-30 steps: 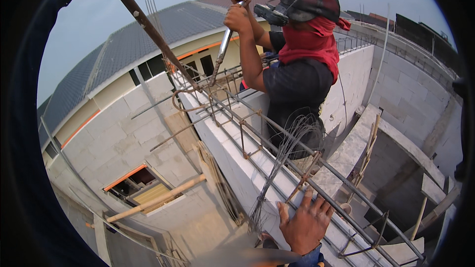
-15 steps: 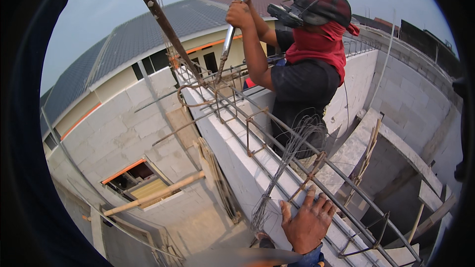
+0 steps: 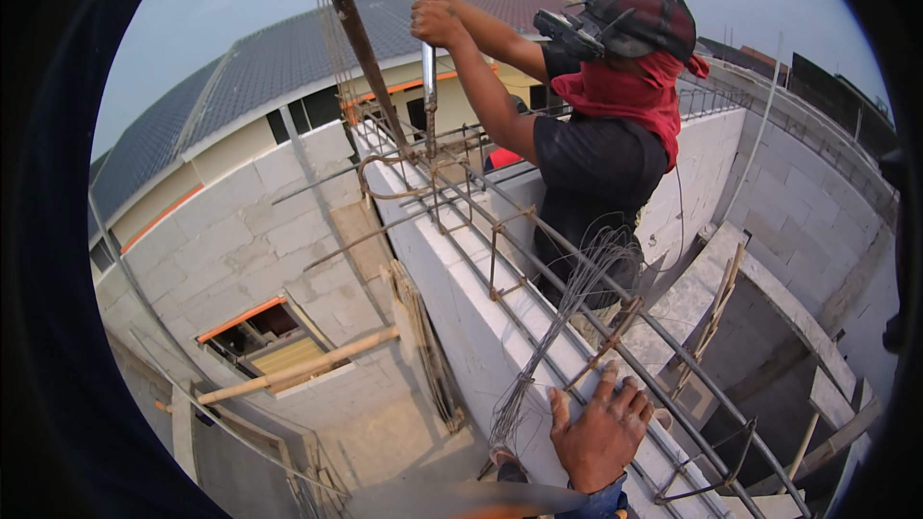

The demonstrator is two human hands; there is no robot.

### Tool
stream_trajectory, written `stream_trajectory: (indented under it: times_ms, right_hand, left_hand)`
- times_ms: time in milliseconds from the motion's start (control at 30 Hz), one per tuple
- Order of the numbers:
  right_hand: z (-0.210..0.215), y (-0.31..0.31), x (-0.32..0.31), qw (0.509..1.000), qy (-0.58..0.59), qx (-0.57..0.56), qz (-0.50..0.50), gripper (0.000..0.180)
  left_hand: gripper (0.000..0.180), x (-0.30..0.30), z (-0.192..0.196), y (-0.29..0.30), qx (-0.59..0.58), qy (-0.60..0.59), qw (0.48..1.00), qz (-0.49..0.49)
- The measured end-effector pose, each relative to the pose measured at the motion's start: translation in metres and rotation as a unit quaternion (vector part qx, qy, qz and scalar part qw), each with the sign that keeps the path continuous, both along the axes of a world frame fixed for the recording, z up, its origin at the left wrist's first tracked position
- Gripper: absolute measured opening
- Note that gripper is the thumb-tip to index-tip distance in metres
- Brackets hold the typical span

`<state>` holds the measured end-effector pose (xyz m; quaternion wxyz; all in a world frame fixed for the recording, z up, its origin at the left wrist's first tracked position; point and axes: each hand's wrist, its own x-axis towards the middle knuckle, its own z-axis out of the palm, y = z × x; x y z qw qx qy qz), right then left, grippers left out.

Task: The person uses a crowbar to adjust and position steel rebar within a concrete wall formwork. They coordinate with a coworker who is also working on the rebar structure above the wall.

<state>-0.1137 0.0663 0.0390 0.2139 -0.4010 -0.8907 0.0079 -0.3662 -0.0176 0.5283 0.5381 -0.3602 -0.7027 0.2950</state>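
Note:
My right hand (image 3: 601, 434) rests palm down with fingers spread over the steel rebar cage (image 3: 494, 259) on top of a narrow white block wall (image 3: 457, 312). Beside its thumb lies a loose bundle of thin tie wire (image 3: 524, 380), draped across the bars. My left hand is out of the picture; only its dark sleeve (image 3: 58, 231) shows along the left rim. A rusty brown pipe (image 3: 361, 38) slants down from the top edge to the cage's far end. Facing it, a co-worker (image 3: 606, 135) grips a silver bar (image 3: 429, 62) in both hands, its lower end at the rebar.
Far below on the left is a concrete floor (image 3: 404, 447), with a bamboo pole (image 3: 298, 365) across the gap and wooden boards (image 3: 418, 346) against the wall. Rebar ends (image 3: 370, 238) jut out leftward. Grey planks (image 3: 711, 269) and deep openings lie to the right.
The co-worker's silver bar has swung left and now stands nearly upright. The rusty pipe sits further right in view, and my left hand has left the top edge. My right hand stays put.

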Motion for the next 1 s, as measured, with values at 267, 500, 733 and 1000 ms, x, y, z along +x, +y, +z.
stream_trajectory:
  times_ms: [267,500,733,1000]
  right_hand:
    - [0.002,0.001,-0.001,1.0,0.002,0.01,0.007,0.076]
    - [0.004,0.001,0.0,1.0,0.009,0.01,0.011,0.074]
    - [0.001,0.001,0.0,0.999,0.036,0.006,0.016,0.077]
    - [-0.002,0.003,0.001,0.998,0.022,0.06,0.017,0.076]
  left_hand:
    - [0.037,0.003,-0.01,0.014,-0.005,0.002,1.0,-0.022]
    - [0.035,0.009,-0.018,0.027,-0.012,0.001,0.999,-0.046]
    - [0.034,0.01,-0.026,0.053,-0.018,0.001,0.996,-0.086]
    - [0.033,0.022,-0.037,0.069,-0.021,0.003,0.991,-0.134]
